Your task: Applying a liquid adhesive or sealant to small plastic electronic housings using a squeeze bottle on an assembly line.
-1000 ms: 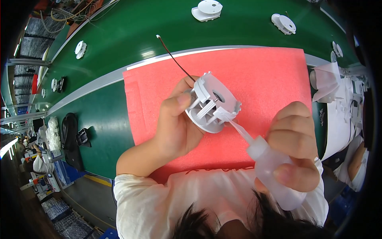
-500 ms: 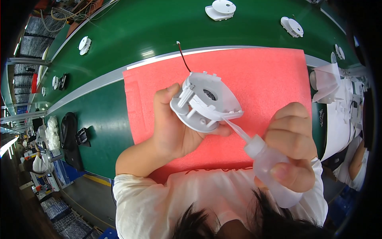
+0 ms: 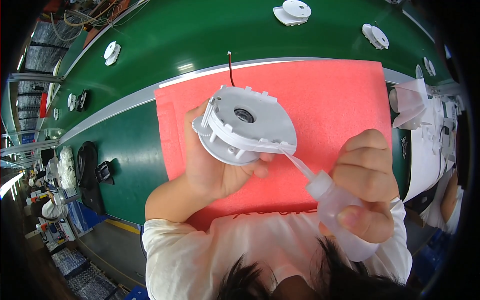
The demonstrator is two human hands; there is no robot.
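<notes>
Held tilted in my left hand (image 3: 212,167) is a white plastic housing (image 3: 267,117) with a round dark-centred hole, a small toothed gear on its left side and a round disc underneath. A thin dark red wire with a white plug rises from its far edge. My right hand (image 3: 367,185) grips a translucent squeeze bottle (image 3: 347,225), fingers wrapped round it. The bottle's narrow tapered nozzle (image 3: 299,165) points up and left, its tip at the housing's near right corner. Whether any liquid comes out cannot be seen.
A pink foam mat (image 3: 340,105) lies under my hands on the green bench. Beyond a metal rail, a green conveyor belt (image 3: 165,45) carries several similar white housings (image 3: 295,12). A black object (image 3: 103,171) rests at left; white sheets (image 3: 432,145) and another person's arm are at right.
My left hand has turned the housing so its flat face shows more, and shifted it slightly left. The bottle has barely moved. Housings on the belt have moved right.
</notes>
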